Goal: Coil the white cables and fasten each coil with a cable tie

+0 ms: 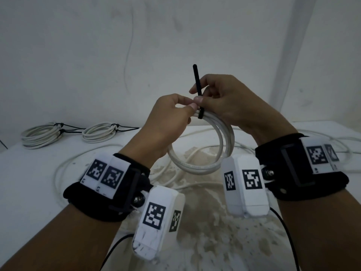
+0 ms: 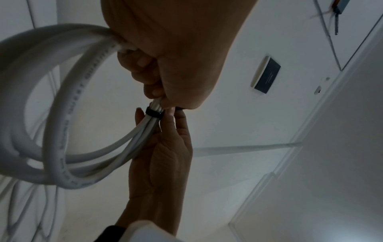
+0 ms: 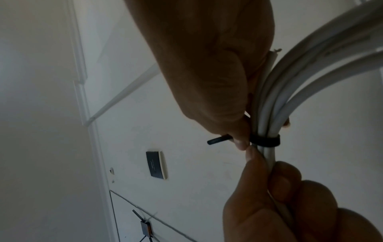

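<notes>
A coil of white cable (image 1: pixel 203 151) is held up above the desk (image 1: pixel 35 173) by both hands. The left hand (image 1: pixel 166 122) is clenched round the gathered strands just left of the black cable tie (image 1: pixel 197 89), its thumb pressed beside the band. The tie is looped round the strands at the top of the coil, and its free tail stands upright above the coil. The right hand (image 1: pixel 220 98) pinches the tie's tail between thumb and fingers, right at the band. Loose white cable (image 1: pixel 64 169) lies on the desk beneath the coil. Two finished coils (image 1: pixel 66 133), each bound with black ties, rest on the desk well to the left of the held coil.
</notes>
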